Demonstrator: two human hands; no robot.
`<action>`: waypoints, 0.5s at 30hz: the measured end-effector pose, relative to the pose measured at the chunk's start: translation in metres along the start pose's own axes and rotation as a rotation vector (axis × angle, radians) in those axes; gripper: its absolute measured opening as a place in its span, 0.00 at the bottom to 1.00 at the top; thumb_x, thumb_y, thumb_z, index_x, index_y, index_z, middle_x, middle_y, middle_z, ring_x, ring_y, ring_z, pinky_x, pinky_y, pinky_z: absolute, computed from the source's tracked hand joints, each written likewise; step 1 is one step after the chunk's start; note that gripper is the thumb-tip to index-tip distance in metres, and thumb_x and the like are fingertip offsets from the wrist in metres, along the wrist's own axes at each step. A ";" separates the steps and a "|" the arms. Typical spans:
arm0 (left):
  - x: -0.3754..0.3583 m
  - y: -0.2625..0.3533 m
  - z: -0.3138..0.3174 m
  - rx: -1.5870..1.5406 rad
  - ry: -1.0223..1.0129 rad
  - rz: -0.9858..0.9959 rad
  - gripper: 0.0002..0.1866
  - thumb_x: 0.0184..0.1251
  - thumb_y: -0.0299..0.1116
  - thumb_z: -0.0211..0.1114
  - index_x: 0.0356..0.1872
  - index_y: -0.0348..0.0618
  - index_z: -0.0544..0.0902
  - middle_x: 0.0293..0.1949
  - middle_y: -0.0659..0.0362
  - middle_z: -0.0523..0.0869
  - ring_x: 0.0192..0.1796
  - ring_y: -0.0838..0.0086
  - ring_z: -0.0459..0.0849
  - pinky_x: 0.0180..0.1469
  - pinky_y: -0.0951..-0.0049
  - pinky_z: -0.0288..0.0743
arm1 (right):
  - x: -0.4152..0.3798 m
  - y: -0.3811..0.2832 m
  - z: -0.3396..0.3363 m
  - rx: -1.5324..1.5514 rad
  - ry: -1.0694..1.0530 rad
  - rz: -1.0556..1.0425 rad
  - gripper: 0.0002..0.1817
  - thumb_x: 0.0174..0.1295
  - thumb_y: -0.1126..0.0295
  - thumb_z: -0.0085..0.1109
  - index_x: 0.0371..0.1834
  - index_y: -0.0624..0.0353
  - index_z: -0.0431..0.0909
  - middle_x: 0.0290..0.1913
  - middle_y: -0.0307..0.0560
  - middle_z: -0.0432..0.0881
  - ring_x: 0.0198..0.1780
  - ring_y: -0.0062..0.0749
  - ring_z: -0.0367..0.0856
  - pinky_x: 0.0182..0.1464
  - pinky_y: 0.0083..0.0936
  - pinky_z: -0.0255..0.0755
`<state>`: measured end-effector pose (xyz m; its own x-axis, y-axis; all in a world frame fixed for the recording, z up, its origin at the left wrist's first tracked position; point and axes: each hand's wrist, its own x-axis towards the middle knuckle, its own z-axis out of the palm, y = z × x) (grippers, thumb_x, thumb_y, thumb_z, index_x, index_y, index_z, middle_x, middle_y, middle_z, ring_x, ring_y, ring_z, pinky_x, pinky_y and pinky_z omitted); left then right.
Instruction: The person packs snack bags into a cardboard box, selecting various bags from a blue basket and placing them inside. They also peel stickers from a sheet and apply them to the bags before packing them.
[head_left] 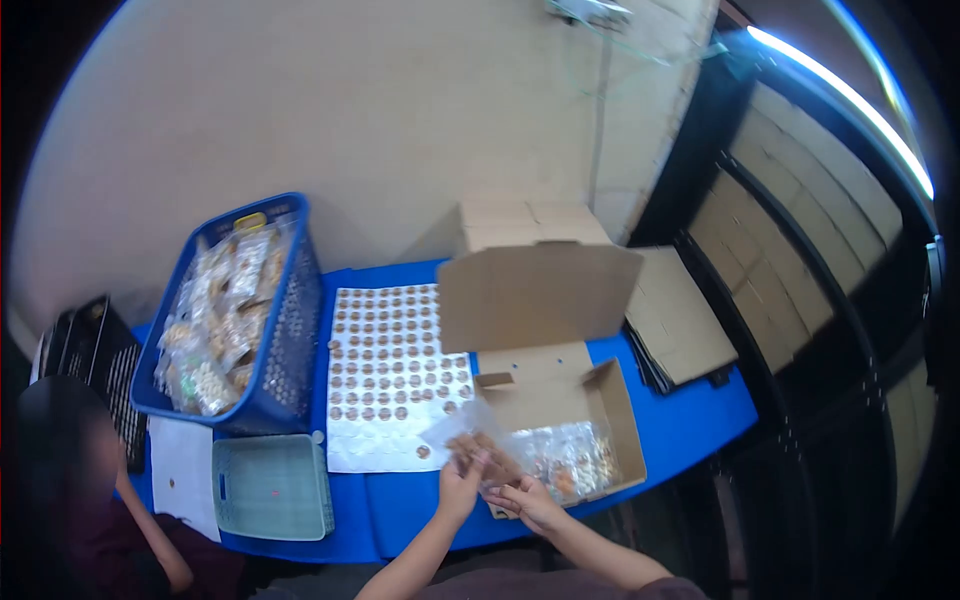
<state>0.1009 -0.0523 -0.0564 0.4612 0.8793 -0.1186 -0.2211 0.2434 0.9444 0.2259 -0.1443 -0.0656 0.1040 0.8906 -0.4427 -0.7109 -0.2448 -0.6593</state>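
My left hand is closed on a clear plastic bag with brown pieces inside. My right hand pinches the lower right part of the same bag. The bag is held over the front left of an open cardboard box, whose lid stands raised at the back. Inside the box lie clear packets with small light and orange contents. Left of my hands a white sheet carries rows of round brown stickers.
A blue basket full of bagged items stands left, behind a pale green tray. Flat cardboard is stacked right, beside a black rack. Another person sits at the left edge.
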 end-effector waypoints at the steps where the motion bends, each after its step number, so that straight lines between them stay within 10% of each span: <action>1: 0.008 -0.001 0.012 -0.240 0.123 0.023 0.15 0.68 0.40 0.61 0.50 0.43 0.76 0.46 0.63 0.81 0.48 0.78 0.80 0.52 0.75 0.74 | -0.006 -0.008 -0.010 -0.197 -0.032 -0.053 0.21 0.61 0.80 0.53 0.59 0.65 0.68 0.49 0.45 0.78 0.49 0.26 0.79 0.53 0.24 0.74; 3: 0.027 -0.017 -0.013 -0.931 0.006 -0.104 0.14 0.72 0.36 0.55 0.56 0.49 0.74 0.46 0.65 0.80 0.46 0.76 0.81 0.48 0.73 0.77 | -0.005 -0.001 -0.054 -0.530 -0.003 -0.304 0.17 0.62 0.77 0.54 0.55 0.64 0.72 0.44 0.40 0.78 0.43 0.19 0.77 0.46 0.18 0.72; 4: 0.035 0.000 -0.020 -1.546 -0.397 -0.090 0.16 0.74 0.38 0.51 0.58 0.48 0.73 0.47 0.63 0.80 0.47 0.74 0.81 0.46 0.72 0.78 | -0.013 -0.024 -0.062 -0.733 0.171 -0.340 0.14 0.62 0.77 0.53 0.52 0.63 0.74 0.40 0.39 0.79 0.38 0.20 0.77 0.43 0.18 0.72; 6: 0.033 0.028 -0.037 -1.459 -0.331 0.013 0.18 0.74 0.37 0.48 0.61 0.44 0.70 0.45 0.58 0.78 0.45 0.69 0.83 0.46 0.66 0.82 | -0.011 -0.050 -0.095 -1.000 0.433 -0.683 0.10 0.61 0.78 0.53 0.44 0.64 0.78 0.35 0.44 0.82 0.37 0.23 0.79 0.41 0.22 0.73; 10: 0.022 0.047 -0.057 -1.362 -0.352 0.159 0.18 0.74 0.37 0.50 0.60 0.43 0.70 0.47 0.55 0.77 0.47 0.67 0.83 0.48 0.64 0.83 | -0.001 -0.092 -0.180 -1.256 0.667 -0.707 0.13 0.59 0.76 0.54 0.48 0.64 0.77 0.38 0.56 0.83 0.42 0.46 0.82 0.47 0.32 0.74; 12: 0.016 0.041 -0.063 -1.312 -0.356 0.147 0.18 0.73 0.37 0.52 0.60 0.44 0.71 0.51 0.54 0.78 0.51 0.63 0.82 0.50 0.62 0.82 | 0.008 -0.091 -0.218 -1.493 0.645 -0.501 0.16 0.60 0.72 0.54 0.51 0.65 0.76 0.38 0.59 0.82 0.41 0.51 0.82 0.47 0.35 0.75; 15: 0.002 0.053 -0.024 -0.999 0.204 0.147 0.17 0.73 0.35 0.51 0.59 0.44 0.72 0.55 0.58 0.79 0.54 0.73 0.81 0.54 0.71 0.80 | 0.011 -0.087 -0.220 -1.290 0.483 -0.189 0.20 0.57 0.68 0.60 0.51 0.67 0.77 0.35 0.54 0.83 0.35 0.37 0.83 0.41 0.29 0.75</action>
<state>0.0690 -0.0280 -0.0139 0.2378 0.9581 -0.1597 -0.9202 0.2749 0.2786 0.4418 -0.1975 -0.1472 0.5405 0.7953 -0.2745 0.4507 -0.5492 -0.7038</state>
